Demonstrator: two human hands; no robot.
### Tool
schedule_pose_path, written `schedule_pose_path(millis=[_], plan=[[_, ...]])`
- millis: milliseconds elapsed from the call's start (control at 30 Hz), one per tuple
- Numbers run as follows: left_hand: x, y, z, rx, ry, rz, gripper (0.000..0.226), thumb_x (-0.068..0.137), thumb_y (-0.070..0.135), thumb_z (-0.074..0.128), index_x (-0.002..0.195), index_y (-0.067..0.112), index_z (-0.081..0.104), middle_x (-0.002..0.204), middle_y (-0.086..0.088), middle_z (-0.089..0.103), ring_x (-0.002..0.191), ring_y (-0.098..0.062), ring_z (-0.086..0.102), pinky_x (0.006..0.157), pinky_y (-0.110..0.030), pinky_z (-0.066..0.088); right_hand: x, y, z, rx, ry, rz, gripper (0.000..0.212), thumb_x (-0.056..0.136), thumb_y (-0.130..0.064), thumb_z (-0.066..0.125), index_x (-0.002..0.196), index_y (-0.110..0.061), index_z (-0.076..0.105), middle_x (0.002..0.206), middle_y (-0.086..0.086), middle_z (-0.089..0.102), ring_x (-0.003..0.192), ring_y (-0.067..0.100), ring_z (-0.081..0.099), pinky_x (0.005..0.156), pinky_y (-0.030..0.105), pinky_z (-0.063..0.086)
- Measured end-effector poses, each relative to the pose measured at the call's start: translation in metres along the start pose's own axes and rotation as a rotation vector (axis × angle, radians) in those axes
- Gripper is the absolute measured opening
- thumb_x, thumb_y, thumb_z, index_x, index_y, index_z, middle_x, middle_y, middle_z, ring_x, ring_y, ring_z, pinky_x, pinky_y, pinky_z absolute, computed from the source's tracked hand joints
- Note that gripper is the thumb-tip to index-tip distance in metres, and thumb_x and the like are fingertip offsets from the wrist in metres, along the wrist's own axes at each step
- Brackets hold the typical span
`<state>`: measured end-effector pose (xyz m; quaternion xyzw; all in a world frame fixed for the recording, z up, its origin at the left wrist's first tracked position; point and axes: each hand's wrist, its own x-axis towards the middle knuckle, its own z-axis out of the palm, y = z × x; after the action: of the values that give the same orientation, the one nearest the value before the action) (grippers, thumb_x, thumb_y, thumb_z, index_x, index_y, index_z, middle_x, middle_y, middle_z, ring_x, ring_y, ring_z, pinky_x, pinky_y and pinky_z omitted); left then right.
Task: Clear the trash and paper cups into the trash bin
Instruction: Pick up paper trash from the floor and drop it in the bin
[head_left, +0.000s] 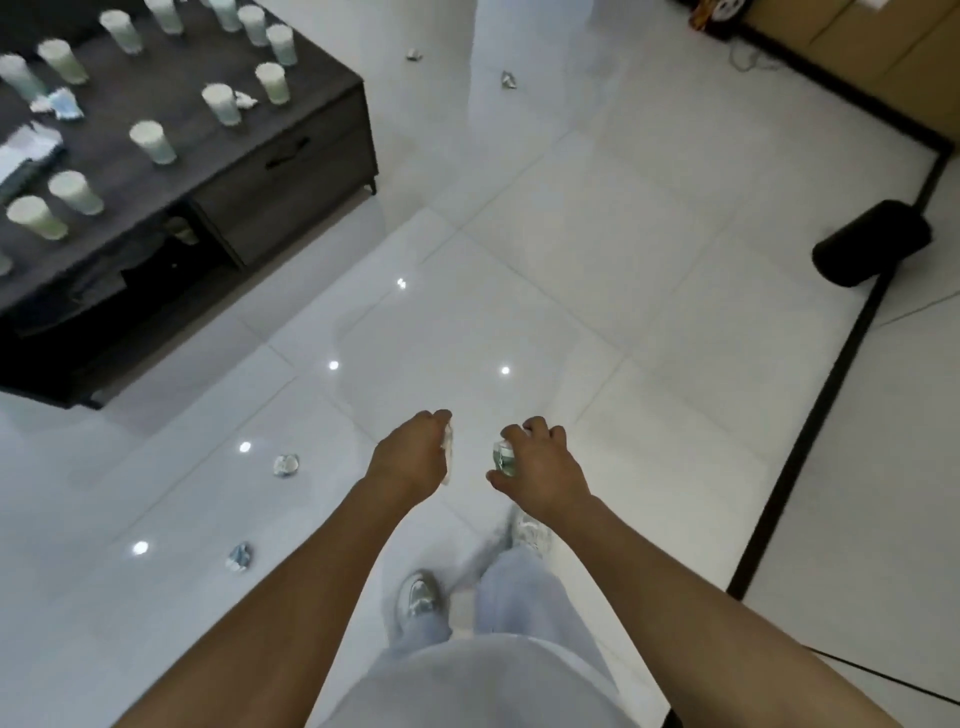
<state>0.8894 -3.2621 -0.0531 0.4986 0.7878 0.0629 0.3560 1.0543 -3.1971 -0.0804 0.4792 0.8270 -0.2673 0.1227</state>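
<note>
Crumpled trash (503, 457) upright in hands (540, 467)

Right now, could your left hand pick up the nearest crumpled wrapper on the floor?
Probably not yet: the left hand already grips a scrap, and the wrapper lies on the floor well below it. Nothing blocks the way.

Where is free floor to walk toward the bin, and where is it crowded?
Bare tiles stretch between the dark table and the black bin. Crumpled scraps litter the floor left of the left hand. The tabletop is crowded with paper cups.
</note>
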Motion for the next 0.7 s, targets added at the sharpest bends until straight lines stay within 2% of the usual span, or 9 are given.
schedule_pose_path(millis=[33,100,200,467,700], plan=[[0.002,0.018,0.005,0.031,-0.013,0.029,0.018,0.083,0.001,0.042,0.092,0.015,0.048,0.095,-0.005,0.056,0.089,-0.027,0.06,0.072,-0.032,0.046,-0.008,0.016,-0.007,0.025,0.018,0.032,0.057,0.083,-0.044,0.063,0.133,-0.021,0.047,0.131,0.006,0.041,0.117,0.028,0.036,0.086,0.035,0.046],[0.009,0.055,0.018,0.081,-0.034,0.081,0.024,0.087,0.004,0.043,0.108,0.012,0.052,0.105,-0.007,0.057,0.097,-0.027,0.059,0.077,-0.032,0.046,-0.021,0.051,-0.019,0.089,0.041,0.113,0.057,0.083,-0.045,0.064,0.132,-0.021,0.047,0.13,0.005,0.041,0.117,0.027,0.036,0.086,0.034,0.045],[0.029,0.115,0.039,0.137,-0.064,0.143,0.035,0.092,0.008,0.042,0.126,0.013,0.049,0.12,-0.006,0.056,0.106,-0.025,0.057,0.084,-0.03,0.044,-0.032,0.11,-0.038,0.165,0.052,0.204,0.057,0.083,-0.045,0.065,0.131,-0.021,0.047,0.128,0.005,0.042,0.117,0.026,0.036,0.085,0.034,0.046],[0.103,0.312,0.089,0.188,-0.146,0.263,0.042,0.092,0.008,0.044,0.134,0.014,0.045,0.128,-0.009,0.054,0.115,-0.026,0.054,0.096,-0.034,0.045,-0.038,0.287,-0.114,0.296,0.099,0.384,0.057,0.083,-0.042,0.065,0.131,-0.02,0.047,0.129,0.004,0.041,0.119,0.026,0.035,0.087,0.037,0.047],[0.159,0.445,0.125,0.21,-0.172,0.355,0.05,0.092,0.008,0.045,0.141,0.017,0.04,0.131,-0.004,0.053,0.12,-0.022,0.051,0.096,-0.03,0.041,-0.035,0.416,-0.179,0.356,0.152,0.503,0.056,0.083,-0.042,0.064,0.132,-0.021,0.046,0.129,0.004,0.04,0.12,0.026,0.033,0.086,0.036,0.047]])
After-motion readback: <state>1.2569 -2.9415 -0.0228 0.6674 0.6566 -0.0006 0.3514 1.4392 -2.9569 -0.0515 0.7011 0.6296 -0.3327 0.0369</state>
